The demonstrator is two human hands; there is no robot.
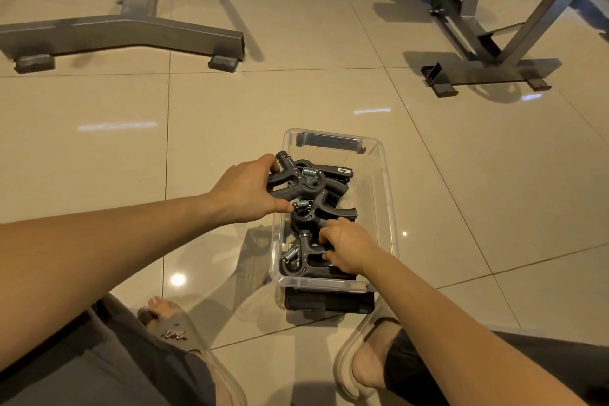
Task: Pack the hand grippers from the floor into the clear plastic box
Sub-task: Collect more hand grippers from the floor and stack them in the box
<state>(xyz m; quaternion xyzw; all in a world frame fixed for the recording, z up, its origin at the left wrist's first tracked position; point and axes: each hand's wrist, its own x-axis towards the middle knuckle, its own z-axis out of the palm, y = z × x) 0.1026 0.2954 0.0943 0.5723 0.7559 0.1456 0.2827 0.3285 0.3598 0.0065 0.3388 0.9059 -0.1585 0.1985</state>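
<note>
Left hand [245, 193] grips a hand gripper [293, 180] by its handles, over the box's rim just ahead of the right hand [346, 249], whose fingers curl onto the handle of a second gripper [301, 257] already lying in the clear plastic box [385, 181]. They look rigid, dense and spring-loaded (coil ends will likely snag), so take them by the textured handles, not the spring. The pile [316, 211] between the hands is tangled and leaves little flat room; steel frame feet [131, 33] are well beyond both hands and slippers [184, 333] just behind, neither obstructing.
</note>
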